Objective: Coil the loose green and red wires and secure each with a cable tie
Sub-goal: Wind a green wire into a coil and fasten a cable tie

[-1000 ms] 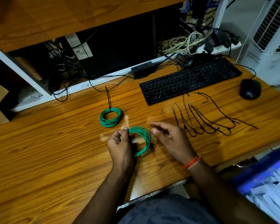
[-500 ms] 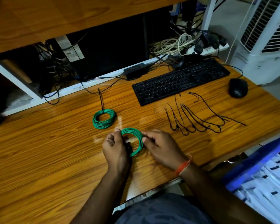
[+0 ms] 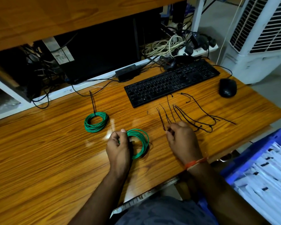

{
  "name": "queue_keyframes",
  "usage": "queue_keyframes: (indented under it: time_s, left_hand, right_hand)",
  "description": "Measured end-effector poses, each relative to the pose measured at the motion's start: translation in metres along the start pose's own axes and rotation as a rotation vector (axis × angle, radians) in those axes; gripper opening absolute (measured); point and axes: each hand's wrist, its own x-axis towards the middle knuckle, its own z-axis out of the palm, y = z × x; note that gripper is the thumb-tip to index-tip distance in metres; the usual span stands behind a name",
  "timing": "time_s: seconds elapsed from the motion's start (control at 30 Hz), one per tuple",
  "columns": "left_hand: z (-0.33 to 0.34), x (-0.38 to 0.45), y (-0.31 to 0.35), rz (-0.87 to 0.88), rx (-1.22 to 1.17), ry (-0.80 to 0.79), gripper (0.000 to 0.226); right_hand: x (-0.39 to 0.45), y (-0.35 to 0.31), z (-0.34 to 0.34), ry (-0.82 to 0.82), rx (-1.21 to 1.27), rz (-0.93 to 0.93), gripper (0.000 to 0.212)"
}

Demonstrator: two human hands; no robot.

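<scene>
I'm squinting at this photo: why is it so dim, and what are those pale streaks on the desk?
Head view: the light is low, so the shelf recess is nearly black; the pale streaks are glare on the glossy desk near the left hand and held green coil; the wide lens bends straight edges.

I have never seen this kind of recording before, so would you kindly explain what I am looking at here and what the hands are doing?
There is no machine here: a person wears a camera on the head, so the one picture looks down at their own two hands over a wooden desk. The left hand holds a coil of green wire that has no tie on it yet. The right hand pinches one of the loose black cable ties spread near the keyboard. A second green coil lies farther back, already bound with a black tie. A mouse sits to the right. No red wire is visible.
</scene>
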Motion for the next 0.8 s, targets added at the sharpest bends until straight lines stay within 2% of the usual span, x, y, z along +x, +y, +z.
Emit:
queue_keyframes:
  time_s: [0.23,0.43,0.57,0.67,0.8]
  left_hand:
    - [-0.001,0.003,-0.003,0.027,0.025,-0.001,0.04]
    - [-0.001,0.004,-0.007,0.011,0.012,-0.005,0.038]
    - [-0.002,0.006,-0.01,0.01,0.009,0.014,0.039]
    - [-0.004,0.007,-0.012,0.004,-0.004,0.028,0.042]
    - [-0.006,0.001,-0.01,0.001,-0.046,0.032,0.039]
  right_hand:
    - [-0.001,-0.002,0.011,0.027,-0.097,-0.059,0.005]
    - [-0.007,-0.006,0.01,0.094,0.195,-0.11,0.01]
    - [-0.006,-0.015,0.008,-0.001,0.325,-0.17,0.008]
    - [-0.006,-0.022,0.017,-0.094,0.227,-0.186,0.014]
    - [-0.002,-0.032,0.021,-0.052,0.136,-0.146,0.016]
